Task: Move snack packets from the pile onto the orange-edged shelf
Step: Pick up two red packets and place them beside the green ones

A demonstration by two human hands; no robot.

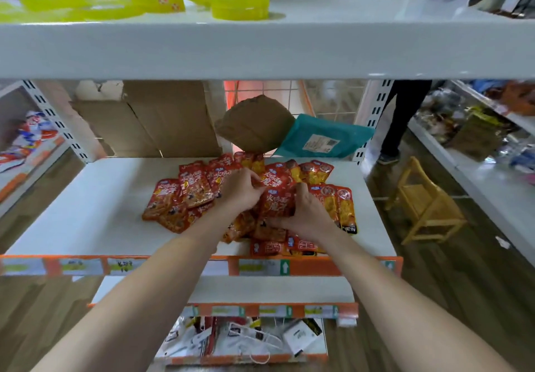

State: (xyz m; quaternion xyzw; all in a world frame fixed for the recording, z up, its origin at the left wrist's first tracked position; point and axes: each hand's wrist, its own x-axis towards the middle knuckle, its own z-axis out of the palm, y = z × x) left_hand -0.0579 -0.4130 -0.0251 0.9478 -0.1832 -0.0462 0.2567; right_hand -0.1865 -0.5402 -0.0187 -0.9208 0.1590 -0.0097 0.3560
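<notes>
Both hands deep in the pile (254,198) of red snack packets at shelf (86,221) centre. Left hand (241,190) curled onto the heap at 10 o'clock; right hand (304,215) closed on an upright packet (278,195). Bare white shelf open toward 9 o'clock, less at 3. Orange edge (312,267) at 6 o'clock, a few packets reaching it. Left fingertips hidden; print blurred.

Both forearms are bare to the frame edge; left hand (241,190) and right hand (308,215) ungloved.
</notes>
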